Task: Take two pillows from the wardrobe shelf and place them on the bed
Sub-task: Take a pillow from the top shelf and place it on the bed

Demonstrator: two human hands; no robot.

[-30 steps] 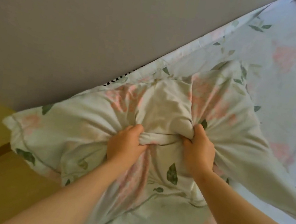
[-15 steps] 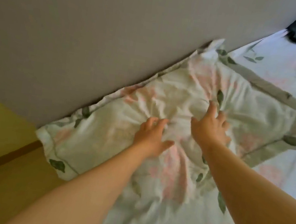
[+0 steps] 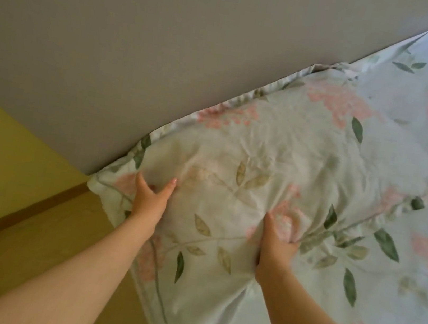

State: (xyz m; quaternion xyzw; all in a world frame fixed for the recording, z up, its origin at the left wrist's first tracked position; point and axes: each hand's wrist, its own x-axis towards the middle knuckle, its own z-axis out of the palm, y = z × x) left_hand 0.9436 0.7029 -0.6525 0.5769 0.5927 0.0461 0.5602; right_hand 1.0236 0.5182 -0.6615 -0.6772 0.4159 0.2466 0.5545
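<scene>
The hands have moved apart on the pillow [image 3: 263, 155]: left hand [image 3: 150, 199] spread flat, right hand [image 3: 277, 243] gripping its fabric.

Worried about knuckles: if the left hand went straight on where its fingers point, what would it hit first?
The left hand, resting on the pillow, would probably slide over it into the grey panel, though depth is unclear.

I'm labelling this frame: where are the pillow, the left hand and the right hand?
pillow [image 3: 261, 169]: head view, middle of its top face.
left hand [image 3: 150, 202]: head view, back of the hand.
right hand [image 3: 276, 246]: head view, back of the hand.
</scene>
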